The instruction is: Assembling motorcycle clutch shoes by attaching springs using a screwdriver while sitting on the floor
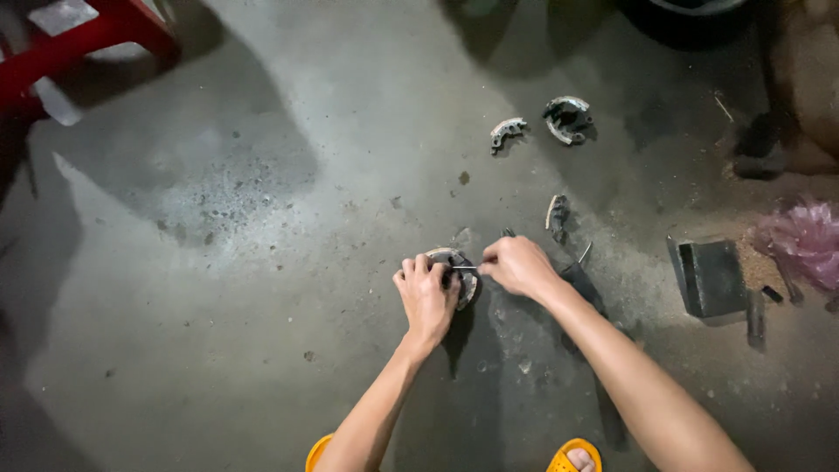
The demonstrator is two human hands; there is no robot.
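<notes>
A: Bare concrete floor (262, 175), grey, speckled with grit, lit hard from above. Red plastic stool (79, 39) at the top left corner. Two orange sandals (572, 456) at the bottom edge.

B: Where's the work?

A: Centre of the frame. A round metal part (461, 273) lies flat on the floor. The left hand (426, 293) is clamped over its near rim, fingers curled tight on it. The right hand (517, 265) sits just to the right, pinched closed around a thin metal rod (465, 267).

B: Which way does the rod run?

A: Roughly level, left to right across the frame. Its tip points from the right hand toward the part's middle and seems to touch there, just above the left knuckles. Both hands are close; the left is on the part itself, the right reaches it only through the rod.

B: Loose pieces?

A: Two curved metal shoes well beyond the hands: a smaller one (507, 131), a larger one (568, 119). A third curved piece (556, 214) lies nearer, just above the right hand. All apart from one another.

B: Any containers?

A: A dark boxy block (712, 278) to the right; whether it is hollow I cannot tell. Pink frilly material (808, 240) at the right edge, dirt around it.
</notes>
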